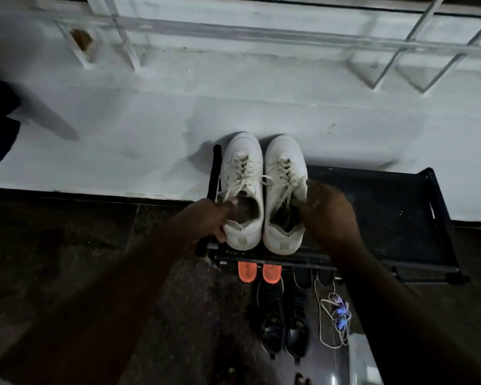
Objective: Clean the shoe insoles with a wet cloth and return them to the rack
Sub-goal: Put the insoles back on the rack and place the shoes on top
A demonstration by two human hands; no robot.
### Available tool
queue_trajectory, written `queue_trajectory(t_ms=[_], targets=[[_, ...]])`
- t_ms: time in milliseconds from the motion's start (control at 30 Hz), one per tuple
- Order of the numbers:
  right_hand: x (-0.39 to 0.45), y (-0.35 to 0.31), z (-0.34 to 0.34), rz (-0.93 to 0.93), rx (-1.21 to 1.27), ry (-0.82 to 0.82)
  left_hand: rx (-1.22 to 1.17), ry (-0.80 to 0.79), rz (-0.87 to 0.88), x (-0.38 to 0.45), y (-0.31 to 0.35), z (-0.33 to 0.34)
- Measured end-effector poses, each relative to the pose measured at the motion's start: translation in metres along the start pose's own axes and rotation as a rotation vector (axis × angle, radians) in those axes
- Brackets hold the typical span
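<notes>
- A pair of white sneakers sits side by side, touching, on the top shelf of a black shoe rack, toes toward 12 o'clock against a white wall.
- The left hand grips the left sneaker at its collar, thumb hooked inside the opening and fingers curled round the outer side near the heel.
- The right hand lies over the 3 o'clock edge of the right sneaker; it is blurred, so whether its fingers clasp the shoe cannot be told.
- The insoles are dim inside the shoe openings; no detail is clear.
- Loose cream laces trail across both tongues and between the shoes.
- At 6 o'clock of the sneakers, under the shelf edge, two orange shoe heels poke out.
- Further toward 6 o'clock a pair of black shoes stands on the dark floor.
- At 3 o'clock of the black shoes lies a white cord with purple pieces.
- White railing bars cross the wall at 12 o'clock.
</notes>
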State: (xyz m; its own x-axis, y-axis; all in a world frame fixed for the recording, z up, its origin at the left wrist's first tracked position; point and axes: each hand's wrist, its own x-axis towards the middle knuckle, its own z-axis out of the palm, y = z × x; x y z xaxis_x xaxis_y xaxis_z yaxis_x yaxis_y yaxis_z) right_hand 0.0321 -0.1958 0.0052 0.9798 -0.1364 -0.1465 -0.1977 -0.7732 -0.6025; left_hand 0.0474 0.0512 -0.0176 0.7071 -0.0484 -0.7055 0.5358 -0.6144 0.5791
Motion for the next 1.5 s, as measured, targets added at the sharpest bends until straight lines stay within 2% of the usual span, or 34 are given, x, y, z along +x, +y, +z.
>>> queue_trajectory(t_ms=[33, 100, 133, 200, 267, 333, 467, 600, 700, 867, 967, 1100, 1233, 1333, 1500], targets=[[0.0, -0.012, -0.002, -0.071, -0.004, 0.079, -0.04, 0.035, 0.041, 0.001, -0.008, -0.005], [0.009, -0.042, -0.001, -0.235, -0.053, 0.131, 0.033, 0.237, 0.147, 0.007, -0.019, -0.016], [0.019, -0.055, 0.003, -0.31, -0.158, 0.081, 0.072, 0.313, 0.172, 0.009, -0.022, -0.019], [0.04, -0.076, 0.012, -0.361, -0.391, -0.15, 0.011, 0.307, 0.247, 0.012, -0.023, -0.018], [0.055, -0.09, 0.018, -0.249, -0.498, -0.4, -0.065, 0.231, 0.371, 0.009, -0.021, -0.013], [0.061, -0.096, 0.024, -0.178, -0.525, -0.49, -0.021, 0.253, 0.389, 0.011, -0.019, -0.011], [0.057, -0.091, 0.028, -0.22, -0.537, -0.376, 0.029, 0.313, 0.353, 0.011, -0.017, -0.015], [0.051, -0.093, 0.02, -0.173, -0.436, -0.364, 0.006, 0.356, 0.389, -0.007, -0.006, -0.02], [0.045, -0.104, 0.013, -0.183, -0.332, -0.428, 0.031, 0.297, 0.43, -0.019, 0.004, -0.02], [0.032, -0.107, 0.01, -0.124, -0.188, -0.597, 0.263, 0.289, 0.455, -0.024, 0.011, -0.018], [0.03, -0.098, 0.012, -0.188, -0.232, -0.498, 0.322, 0.335, 0.488, -0.02, 0.013, -0.011], [0.026, -0.093, 0.024, -0.18, -0.21, -0.34, 0.37, 0.452, 0.463, -0.012, 0.016, 0.004], [0.029, -0.091, 0.028, -0.203, -0.09, -0.187, 0.364, 0.542, 0.293, -0.003, 0.018, 0.014], [0.029, -0.089, 0.028, -0.356, -0.131, -0.255, 0.344, 0.505, 0.208, 0.001, 0.021, 0.013], [0.024, -0.079, 0.034, -0.577, -0.343, -0.28, 0.112, 0.282, 0.207, 0.0, 0.013, -0.005]])
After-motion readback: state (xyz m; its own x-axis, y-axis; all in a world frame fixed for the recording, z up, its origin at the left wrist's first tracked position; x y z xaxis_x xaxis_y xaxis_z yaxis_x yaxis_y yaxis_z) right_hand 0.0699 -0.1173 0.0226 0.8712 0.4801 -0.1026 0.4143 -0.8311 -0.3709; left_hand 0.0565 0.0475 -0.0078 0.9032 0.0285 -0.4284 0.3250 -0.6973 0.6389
